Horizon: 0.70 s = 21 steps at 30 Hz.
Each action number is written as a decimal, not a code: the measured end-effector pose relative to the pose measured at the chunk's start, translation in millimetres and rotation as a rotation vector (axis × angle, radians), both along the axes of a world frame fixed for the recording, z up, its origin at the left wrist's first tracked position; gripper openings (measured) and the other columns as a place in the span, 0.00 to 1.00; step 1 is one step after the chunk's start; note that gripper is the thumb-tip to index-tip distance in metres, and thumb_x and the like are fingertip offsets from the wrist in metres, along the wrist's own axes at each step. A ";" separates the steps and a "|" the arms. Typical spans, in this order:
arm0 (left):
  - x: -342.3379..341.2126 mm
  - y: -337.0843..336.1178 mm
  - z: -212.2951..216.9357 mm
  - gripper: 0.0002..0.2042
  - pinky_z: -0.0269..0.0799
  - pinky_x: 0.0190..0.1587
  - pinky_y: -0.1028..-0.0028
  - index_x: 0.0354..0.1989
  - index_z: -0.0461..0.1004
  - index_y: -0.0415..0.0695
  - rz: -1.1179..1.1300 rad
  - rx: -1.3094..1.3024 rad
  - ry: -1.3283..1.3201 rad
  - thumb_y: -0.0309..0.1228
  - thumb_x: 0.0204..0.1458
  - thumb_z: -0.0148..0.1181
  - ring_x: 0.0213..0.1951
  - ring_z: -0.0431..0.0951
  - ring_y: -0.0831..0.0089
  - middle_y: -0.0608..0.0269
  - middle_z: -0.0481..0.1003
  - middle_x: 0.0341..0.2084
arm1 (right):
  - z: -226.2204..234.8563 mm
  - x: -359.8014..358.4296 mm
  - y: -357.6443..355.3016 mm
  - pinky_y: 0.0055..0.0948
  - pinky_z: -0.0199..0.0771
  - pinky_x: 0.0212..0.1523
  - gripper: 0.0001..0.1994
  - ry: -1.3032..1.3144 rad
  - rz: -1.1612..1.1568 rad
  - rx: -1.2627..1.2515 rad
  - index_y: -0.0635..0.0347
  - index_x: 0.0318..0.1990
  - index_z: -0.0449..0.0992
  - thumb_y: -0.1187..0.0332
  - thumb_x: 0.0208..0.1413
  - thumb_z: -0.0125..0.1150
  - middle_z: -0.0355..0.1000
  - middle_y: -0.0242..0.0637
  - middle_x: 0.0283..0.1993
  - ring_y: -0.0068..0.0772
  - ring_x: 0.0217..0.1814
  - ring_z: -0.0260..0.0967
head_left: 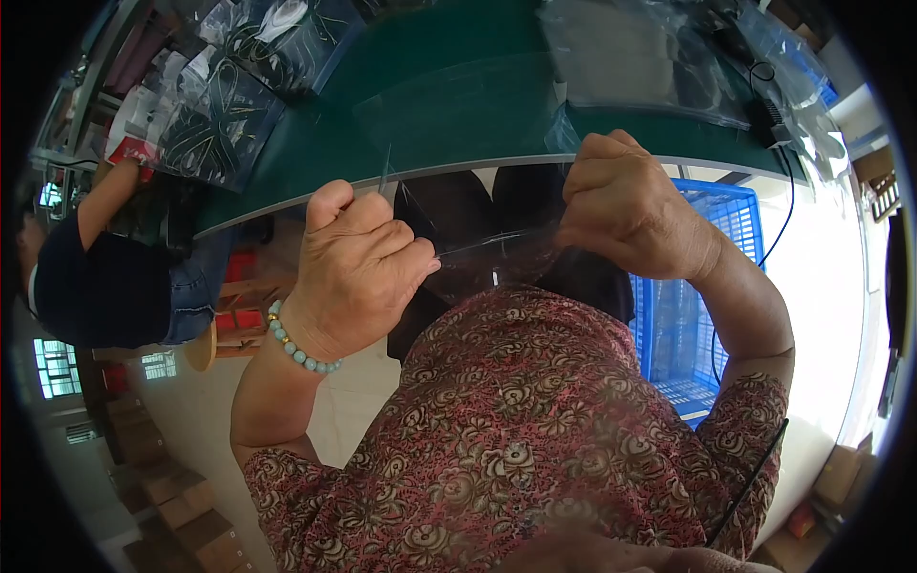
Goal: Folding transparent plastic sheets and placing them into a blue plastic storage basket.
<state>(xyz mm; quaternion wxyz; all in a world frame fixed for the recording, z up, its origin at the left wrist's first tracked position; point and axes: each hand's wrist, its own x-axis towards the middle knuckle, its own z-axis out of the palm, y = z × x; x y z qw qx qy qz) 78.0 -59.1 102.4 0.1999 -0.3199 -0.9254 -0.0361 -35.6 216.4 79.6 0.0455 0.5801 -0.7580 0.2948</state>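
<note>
A thin, see-through plastic bag [489, 244] is stretched between my two hands, in front of my body and just below the table's front edge. My left hand [358, 272], with a beaded bracelet on its wrist, is closed, pinching the bag's left side. On the other side my right hand [635, 205] is curled into a fist around the bag's right side. Glare runs along the film's taut upper edge. Some of the film stands up above both hands, and its outline is hard to make out.
The green table [449, 95] spans the far side. On it, clear plastic sheets or bags [650, 67] lie at right, and bagged cables [215, 124] at left. A blue crate [683, 334] stands below right. A co-worker [105, 277] sits at the left, arm on the table.
</note>
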 end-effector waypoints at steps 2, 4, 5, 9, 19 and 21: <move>-0.7 1.1 6.0 0.10 0.56 0.51 0.65 0.18 0.71 0.50 -0.004 0.006 -0.003 0.30 0.35 0.71 0.32 0.68 0.72 0.74 0.67 0.17 | 3.6 -2.8 1.3 0.36 0.62 0.43 0.08 -0.012 0.009 -0.018 0.55 0.22 0.78 0.66 0.42 0.71 0.69 0.29 0.27 0.34 0.37 0.66; -1.1 1.7 8.9 0.10 0.56 0.51 0.64 0.18 0.71 0.50 -0.004 0.011 -0.005 0.30 0.35 0.70 0.32 0.67 0.72 0.73 0.67 0.17 | 9.1 -4.9 2.3 0.39 0.65 0.48 0.09 0.019 -0.001 0.053 0.56 0.26 0.79 0.64 0.41 0.73 0.71 0.31 0.30 0.36 0.40 0.68; -1.2 2.0 9.4 0.08 0.55 0.49 0.63 0.20 0.74 0.49 -0.015 0.016 -0.031 0.30 0.38 0.70 0.31 0.68 0.70 0.72 0.69 0.18 | 11.9 -4.2 1.2 0.39 0.65 0.48 0.09 0.020 0.001 0.051 0.56 0.26 0.79 0.64 0.41 0.73 0.71 0.31 0.30 0.36 0.40 0.68; 1.0 6.0 14.2 0.06 0.55 0.47 0.61 0.23 0.77 0.48 0.002 -0.003 -0.052 0.30 0.39 0.70 0.30 0.69 0.68 0.70 0.71 0.18 | 18.4 15.9 -14.2 0.46 0.65 0.58 0.16 0.194 -0.119 -0.047 0.60 0.35 0.80 0.63 0.38 0.74 0.73 0.36 0.38 0.40 0.45 0.71; 3.9 5.3 14.3 0.07 0.55 0.47 0.61 0.21 0.76 0.48 -0.025 -0.011 -0.080 0.30 0.39 0.70 0.30 0.68 0.68 0.71 0.71 0.18 | -16.0 14.4 -28.7 0.39 0.70 0.29 0.08 0.009 0.110 -0.173 0.60 0.31 0.77 0.75 0.39 0.65 0.70 0.37 0.27 0.44 0.30 0.69; 4.0 7.8 15.2 0.07 0.54 0.48 0.61 0.21 0.76 0.49 -0.030 -0.007 -0.085 0.31 0.40 0.70 0.30 0.68 0.69 0.71 0.70 0.17 | -15.1 11.8 -27.3 0.40 0.69 0.28 0.07 0.014 0.139 -0.187 0.60 0.30 0.76 0.76 0.40 0.64 0.69 0.37 0.27 0.45 0.29 0.69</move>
